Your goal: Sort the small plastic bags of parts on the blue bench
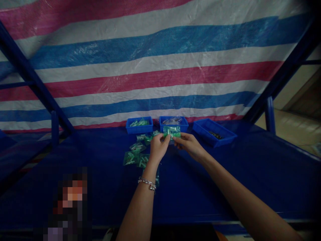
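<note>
Head camera, and we're live: over on the left, small clear bags of green parts (pixel 136 155) lie scattered on the blue table (pixel 82 187), right beside my left hand (pixel 158 149), with a silver bracelet (pixel 147 183) on that wrist. Dead centre, my left fingers (pixel 167 138) and right fingers (pixel 177 139) pinch nearly closed on one clear bag (pixel 172 131), held up just short of the far edge. My right hand (pixel 189 144) comes in from that side. Along that edge, left to right: a blue tray of green bags (pixel 139 126), a blue tray of clear bags (pixel 173 124), and a blue tray with small dark pieces (pixel 214 133). Behind everything hangs a striped tarpaulin (pixel 160 80).
</note>
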Action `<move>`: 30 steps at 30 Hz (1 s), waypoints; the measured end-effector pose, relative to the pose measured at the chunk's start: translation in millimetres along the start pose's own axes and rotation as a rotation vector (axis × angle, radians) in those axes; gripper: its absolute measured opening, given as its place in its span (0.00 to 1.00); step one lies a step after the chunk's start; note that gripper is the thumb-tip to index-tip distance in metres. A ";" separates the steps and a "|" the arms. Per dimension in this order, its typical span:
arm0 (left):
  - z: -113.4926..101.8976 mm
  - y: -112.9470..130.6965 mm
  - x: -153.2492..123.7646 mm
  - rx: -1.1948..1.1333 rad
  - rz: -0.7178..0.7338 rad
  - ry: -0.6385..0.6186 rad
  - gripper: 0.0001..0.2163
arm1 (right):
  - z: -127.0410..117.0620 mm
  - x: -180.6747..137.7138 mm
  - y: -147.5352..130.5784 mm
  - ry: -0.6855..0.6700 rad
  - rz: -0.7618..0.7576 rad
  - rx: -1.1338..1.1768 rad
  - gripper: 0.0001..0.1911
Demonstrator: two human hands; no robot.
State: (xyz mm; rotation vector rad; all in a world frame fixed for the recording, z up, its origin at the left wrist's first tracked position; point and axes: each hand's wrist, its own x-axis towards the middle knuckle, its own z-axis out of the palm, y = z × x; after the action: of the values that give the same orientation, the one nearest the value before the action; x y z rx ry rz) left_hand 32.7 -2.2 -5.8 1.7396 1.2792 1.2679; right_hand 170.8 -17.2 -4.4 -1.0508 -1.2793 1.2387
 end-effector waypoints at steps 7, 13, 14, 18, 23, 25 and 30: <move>-0.6 6.1 -3.3 0.139 0.034 0.070 0.12 | 2.3 0.4 0.4 -0.016 -0.016 -0.104 0.15; -0.4 6.3 -5.4 0.252 0.062 0.125 0.13 | 2.1 2.8 4.0 -0.039 -0.035 -0.175 0.16; -0.4 5.8 -5.5 0.258 0.062 0.126 0.14 | 2.0 2.7 4.0 -0.042 -0.036 -0.174 0.16; -1.0 5.7 -6.2 0.243 0.062 0.113 0.14 | 1.6 1.5 3.1 -0.042 -0.012 -0.113 0.16; -1.3 6.4 -5.2 0.108 0.022 0.083 0.12 | 0.7 0.3 3.0 -0.076 0.012 -0.028 0.14; -0.7 5.2 -4.1 0.043 0.018 0.068 0.11 | 0.7 0.0 3.1 -0.103 0.021 -0.014 0.13; 0.4 3.7 -2.5 -0.004 0.036 0.061 0.10 | 1.2 -0.1 3.6 -0.112 0.031 -0.027 0.13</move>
State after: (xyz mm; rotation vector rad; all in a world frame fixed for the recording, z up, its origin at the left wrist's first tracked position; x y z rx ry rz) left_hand 34.2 -5.8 -3.5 1.7401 1.2844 1.3527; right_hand 169.4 -17.1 -7.9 -1.0365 -1.3734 1.3232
